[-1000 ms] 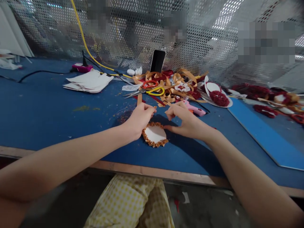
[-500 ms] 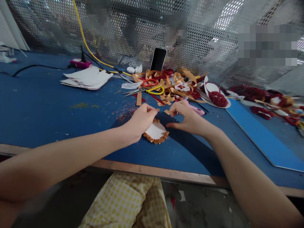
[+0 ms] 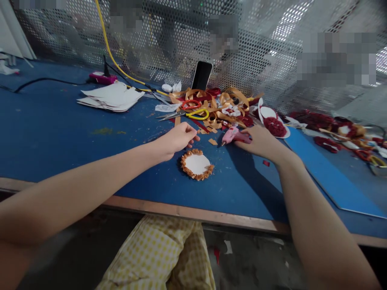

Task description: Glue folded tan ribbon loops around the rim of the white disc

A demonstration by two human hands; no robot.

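Note:
A white disc [image 3: 196, 164] lies flat on the blue table, its rim edged with folded brown-gold ribbon bits, with a stretch of the right rim left bare. Just above and left of the disc is my left hand [image 3: 179, 139], thumb and forefinger pinched on a small piece of gold ribbon [image 3: 198, 131], mostly covered by the fingertips. My right hand [image 3: 259, 141] is closed around the handle of a pink glue gun [image 3: 230, 135], which rests on the table with its nozzle pointing left. Between the hands lies a loose ribbon piece [image 3: 213, 141].
Behind are scissors [image 3: 198, 114], a heap of gold and red ribbon [image 3: 223, 100] and a propped phone [image 3: 202, 75]. White sheets [image 3: 110, 96] are stacked to the left. At right are a blue board [image 3: 326, 173], a white piece with a dark red pompom [image 3: 274, 127] and a red scrap [image 3: 266, 163].
My right hand has moved right and back from beside the disc and taken hold of the glue gun. My left hand has shifted slightly up and left with the ribbon piece, uncovering the disc.

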